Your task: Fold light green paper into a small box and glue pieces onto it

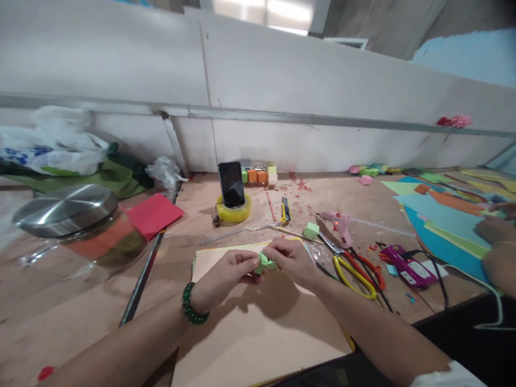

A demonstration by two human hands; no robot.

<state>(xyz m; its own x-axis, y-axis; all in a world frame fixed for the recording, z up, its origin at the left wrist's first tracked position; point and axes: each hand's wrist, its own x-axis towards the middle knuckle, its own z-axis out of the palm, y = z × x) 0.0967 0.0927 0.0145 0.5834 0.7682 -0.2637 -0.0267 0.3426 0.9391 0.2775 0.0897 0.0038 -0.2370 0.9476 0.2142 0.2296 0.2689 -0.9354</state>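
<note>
Between my two hands is a small piece of light green folded paper [263,263], held above a stack of peach paper sheets [258,344]. My left hand [236,267], with a green bead bracelet [192,305] at its wrist, pinches the piece from the left. From the right, the fingertips of my right hand [291,260] grip its upper edge. Part of the folded paper is hidden behind my fingers. Just beyond my right hand sits a light green paper cube [311,230].
Scissors [355,274], a pink glue gun [338,223] and a purple device [411,266] lie right. A phone [231,184] stands in a yellow tape roll [236,210]; paper cubes [257,176] sit behind. A glass jar [88,231] is left, another person's hand [500,242] far right.
</note>
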